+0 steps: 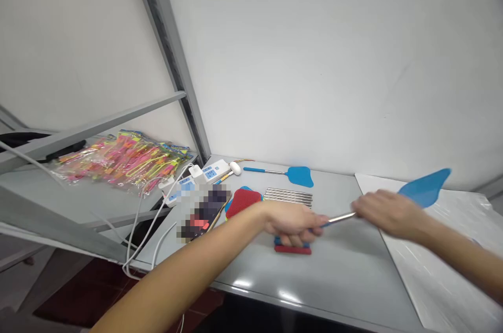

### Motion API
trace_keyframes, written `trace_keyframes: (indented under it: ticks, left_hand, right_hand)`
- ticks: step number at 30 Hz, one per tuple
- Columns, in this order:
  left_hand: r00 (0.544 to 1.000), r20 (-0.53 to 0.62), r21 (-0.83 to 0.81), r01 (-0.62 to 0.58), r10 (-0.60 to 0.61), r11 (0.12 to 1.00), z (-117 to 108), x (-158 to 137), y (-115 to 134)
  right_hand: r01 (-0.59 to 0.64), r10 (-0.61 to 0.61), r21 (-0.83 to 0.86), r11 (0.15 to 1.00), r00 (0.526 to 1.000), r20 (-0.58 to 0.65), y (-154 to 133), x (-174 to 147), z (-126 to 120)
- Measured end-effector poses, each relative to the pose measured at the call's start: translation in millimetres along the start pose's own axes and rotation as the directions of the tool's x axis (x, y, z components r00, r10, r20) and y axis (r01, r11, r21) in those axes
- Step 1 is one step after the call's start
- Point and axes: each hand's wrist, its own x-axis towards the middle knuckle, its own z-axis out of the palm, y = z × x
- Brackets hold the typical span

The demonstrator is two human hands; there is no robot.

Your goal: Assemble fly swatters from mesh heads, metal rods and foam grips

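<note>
Your left hand clamps the handle, your right hand the rod beside the blue paddle; keep both in line.

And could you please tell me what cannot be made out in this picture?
In the head view:
Held blue swatter: grip end covered by the left hand.
Right hand: blurred by motion.
Metal rods: full count blocked by the left hand.
Dark flat item: masked by pixelation.
White sheet: cut by right edge.

bright, diffuse light | glare: tabletop front | blur: right hand | pixelation: left of centre
</note>
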Motion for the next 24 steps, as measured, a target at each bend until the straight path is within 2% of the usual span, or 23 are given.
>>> trace_keyframes:
  ticks: [1,2,3,4,5,6,8,10,12,13,14,15,17,20,23,24]
  left_hand:
    - [0.999,-0.043,0.01,0.015,-0.014,1.0,-8,-11,-2]
    - [0.998,-0.056,-0.001,0.021,-0.021,1.0,-16,-23,-4]
    - [0.994,-0.109,-0.012,-0.005,0.003,1.0,-23,-33,-7]
    - [0.978,-0.198,-0.014,-0.075,0.071,0.997,-28,-41,-9]
    - [0.954,-0.26,0.025,-0.147,0.149,0.989,-29,-47,-12]
    - [0.914,-0.321,0.107,-0.225,0.248,0.968,-26,-51,-14]
    - [0.782,-0.411,0.348,-0.341,0.469,0.873,-11,-51,-19]
    - [0.563,-0.504,0.544,-0.382,0.654,0.748,12,-44,-28]
    - [0.335,-0.621,0.575,-0.419,0.708,0.703,34,-33,-42]
    - [0.253,-0.656,0.572,-0.449,0.712,0.687,42,-27,-51]
    - [0.206,-0.692,0.541,-0.488,0.692,0.685,49,-21,-60]
    - [0.199,-0.742,0.481,-0.507,0.641,0.715,54,-14,-70]
    - [0.228,-0.789,0.42,-0.476,0.57,0.772,59,-4,-88]
    - [0.28,-0.793,0.471,-0.28,0.54,0.837,62,4,-108]
    - [0.353,-0.75,0.568,-0.089,0.559,0.818,67,4,-124]
    - [0.354,-0.726,0.612,-0.06,0.59,0.789,69,3,-129]
  right_hand:
    - [-0.102,0.099,-0.057,0.993,0.994,-0.05,15,-18,1]
    - [-0.289,0.283,-0.152,0.945,0.957,-0.057,28,-36,1]
    - [-0.452,0.458,-0.217,0.866,0.889,-0.025,37,-52,2]
    - [-0.535,0.553,-0.255,0.805,0.833,-0.001,41,-63,2]
    - [-0.577,0.601,-0.27,0.771,0.799,0.008,41,-69,2]
    - [-0.585,0.612,-0.249,0.772,0.79,0.039,35,-70,2]
    - [-0.494,0.513,-0.159,0.854,0.851,0.113,14,-57,1]
    - [-0.377,0.381,-0.052,0.925,0.917,0.122,-11,-35,1]
    - [-0.352,0.349,0.017,0.936,0.932,0.094,-31,-19,0]
    - [-0.362,0.358,0.044,0.931,0.93,0.08,-39,-14,-1]
    - [-0.384,0.379,0.067,0.921,0.922,0.072,-46,-12,-1]
    - [-0.412,0.408,0.088,0.907,0.911,0.067,-52,-13,-2]
    - [-0.474,0.471,0.121,0.872,0.881,0.056,-64,-19,-2]
    - [-0.547,0.545,0.164,0.821,0.836,0.06,-86,-31,0]
    - [-0.595,0.591,0.208,0.776,0.802,0.09,-109,-40,5]
    - [-0.611,0.607,0.224,0.759,0.789,0.097,-116,-42,6]
